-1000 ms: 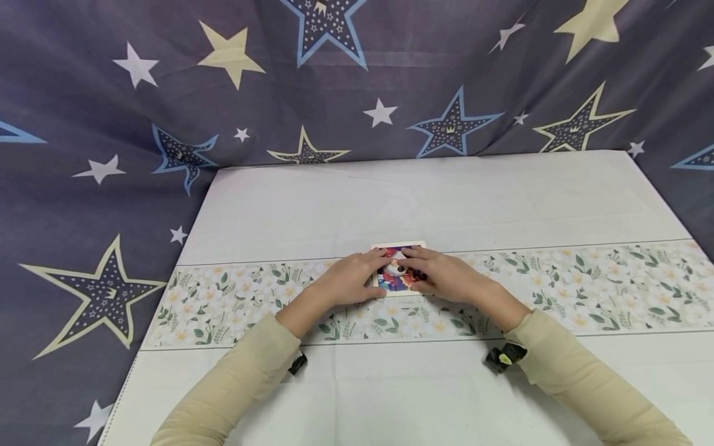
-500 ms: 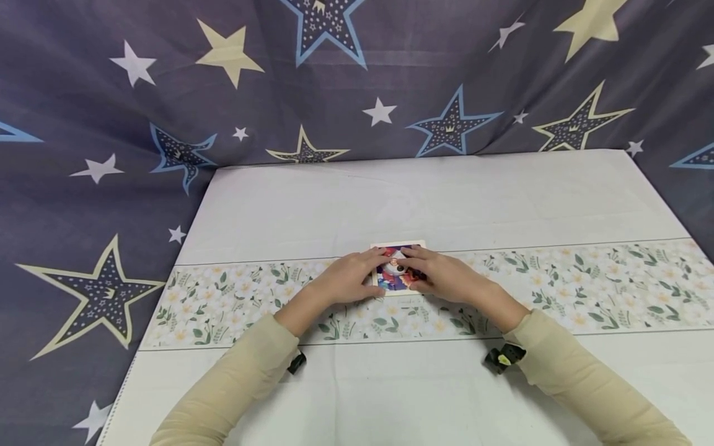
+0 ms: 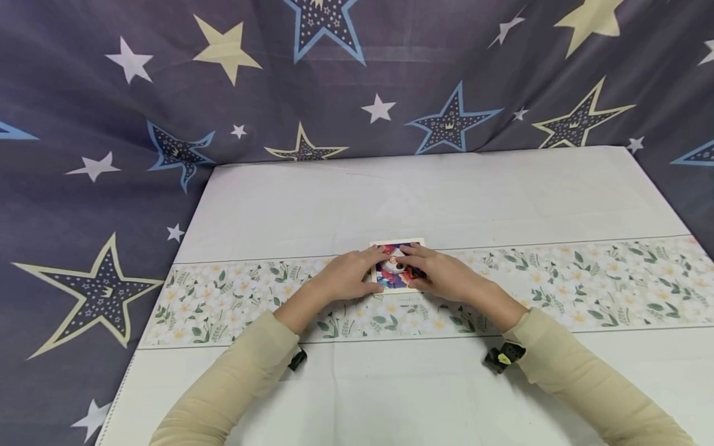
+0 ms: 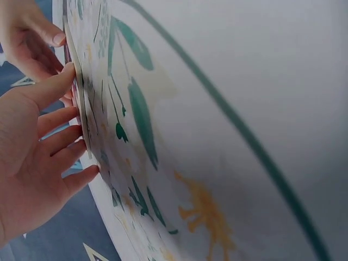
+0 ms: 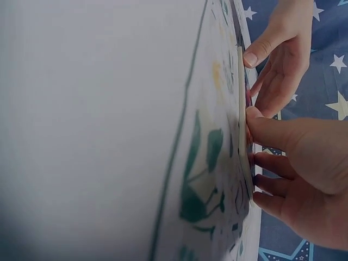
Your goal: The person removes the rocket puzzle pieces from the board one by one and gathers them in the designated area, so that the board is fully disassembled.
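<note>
A small flat picture board (image 3: 393, 280) with a cream border and a bright printed picture lies on the floral band of the tablecloth in the head view. My left hand (image 3: 346, 276) rests on its left side, fingertips on the picture and the thumb at the near left corner. From the other side, my right hand (image 3: 449, 276) lies over the right part, its fingers spread and its thumb near the lower edge. Both wrist views show the board's thin pale edge (image 4: 81, 103) low against the cloth, with the fingertips touching its top. Part of the picture is hidden under the fingers.
The white tablecloth (image 3: 357, 204) has a flower-printed band (image 3: 586, 285) across it. A dark curtain (image 3: 346, 93) with stars hangs behind and at both sides. Black wrist devices (image 3: 504, 357) sit under the beige sleeves (image 3: 591, 378).
Both hands stay in place on the board, which has not moved on the cloth. Only the head view has shifted very slightly.
</note>
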Action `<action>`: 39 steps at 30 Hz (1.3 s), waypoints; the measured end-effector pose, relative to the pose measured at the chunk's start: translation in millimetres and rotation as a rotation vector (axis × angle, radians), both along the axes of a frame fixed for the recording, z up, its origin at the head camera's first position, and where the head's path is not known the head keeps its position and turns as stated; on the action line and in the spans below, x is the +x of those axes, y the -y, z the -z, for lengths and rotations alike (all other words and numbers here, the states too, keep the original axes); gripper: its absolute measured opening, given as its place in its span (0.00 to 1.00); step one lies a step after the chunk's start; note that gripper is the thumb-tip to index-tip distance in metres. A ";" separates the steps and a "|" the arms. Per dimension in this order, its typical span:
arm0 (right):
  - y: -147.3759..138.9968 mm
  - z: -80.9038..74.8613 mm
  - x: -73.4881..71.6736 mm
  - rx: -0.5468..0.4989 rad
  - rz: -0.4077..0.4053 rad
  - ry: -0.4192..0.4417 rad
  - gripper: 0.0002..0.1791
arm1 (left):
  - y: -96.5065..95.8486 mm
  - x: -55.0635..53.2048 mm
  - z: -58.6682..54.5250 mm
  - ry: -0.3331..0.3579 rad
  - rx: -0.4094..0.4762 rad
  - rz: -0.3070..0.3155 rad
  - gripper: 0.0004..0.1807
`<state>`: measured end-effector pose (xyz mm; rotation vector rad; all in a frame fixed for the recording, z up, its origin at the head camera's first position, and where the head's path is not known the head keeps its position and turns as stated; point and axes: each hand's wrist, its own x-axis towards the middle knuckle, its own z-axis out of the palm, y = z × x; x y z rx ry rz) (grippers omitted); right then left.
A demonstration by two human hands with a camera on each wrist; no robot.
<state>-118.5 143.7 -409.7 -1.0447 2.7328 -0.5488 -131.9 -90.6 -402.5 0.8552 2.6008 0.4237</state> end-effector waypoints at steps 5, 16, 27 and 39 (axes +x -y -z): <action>-0.3 -1.4 -0.4 -0.007 -0.006 -0.003 0.31 | -1.0 -0.6 -1.7 -0.009 0.001 0.003 0.36; 0.6 1.4 1.2 -0.067 -0.035 0.001 0.29 | -2.8 -2.2 -4.5 -0.001 -0.001 0.007 0.37; 2.6 2.5 -0.2 -0.098 -0.056 0.013 0.26 | -6.5 -14.9 -10.8 0.055 0.040 -0.061 0.32; 0.9 3.0 -1.9 -0.104 -0.064 0.006 0.26 | -31.0 -24.6 -10.5 -0.074 -0.026 -0.148 0.20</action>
